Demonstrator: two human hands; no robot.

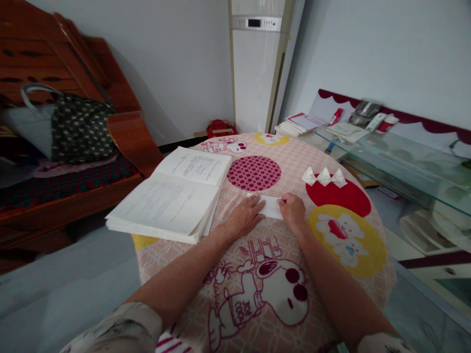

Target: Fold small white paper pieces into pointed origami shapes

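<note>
A small folded sheet of white paper (271, 208) lies on the patterned tablecloth between my hands. My left hand (243, 215) rests flat on its left end, fingers stretched out over it. At the right end, my right hand (292, 208) pinches the paper's edge between thumb and curled fingers. Left of my hands lies a thick open book (165, 196) with printed pages. Several folded white paper shapes (324, 177) with pointed tops stand in a row beyond my right hand, by the red patch of the cloth.
The round table (257, 274) has a cartoon-print cloth. A glass shelf unit (405, 166) with cups and papers stands close on the right. To the left is a wooden bench (125, 142) bearing a dark patterned bag (79, 127). A tall white cabinet-like unit (253, 73) stands behind.
</note>
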